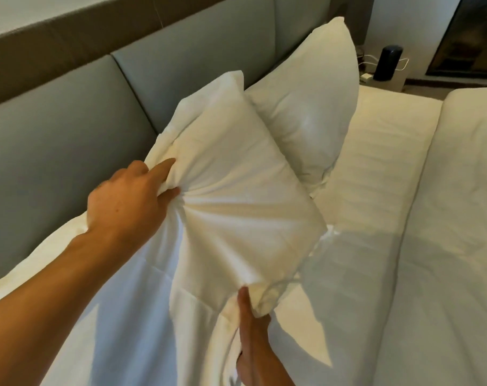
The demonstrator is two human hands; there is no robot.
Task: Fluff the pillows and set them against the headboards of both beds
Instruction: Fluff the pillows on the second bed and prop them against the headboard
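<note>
the near pillow (pixel 231 174) is white and it is held up in the air, tilted, in front of the grey padded headboard (pixel 69 129). its upper corner is close to the headboard, but i cannot tell if it touches it. the left hand (pixel 128 201) pinches the pillow on the side nearest the headboard: the fingers are closed on a bunch of the cover, and many folds run out from this place like rays. the right hand (pixel 253 338) holds the low corner of the same pillow, far from the headboard, with the thumb pressed along the cloth; the other fingers are hidden behind the fabric.

a second pillow (pixel 309 107), also white, stands upright and leans against the headboard, further along it. the held pillow covers a part of its lower edge.

under both pillows lies the white bed sheet (pixel 376 151) with faint stripes. a white duvet (pixel 445 246) lies on the bed, on the side away from the headboard, and more white bedding (pixel 119 316) is bunched below the arms.

past the far end of the headboard, a dark upright device (pixel 387 62) with white cables stands near a dark window (pixel 468 34)
</note>
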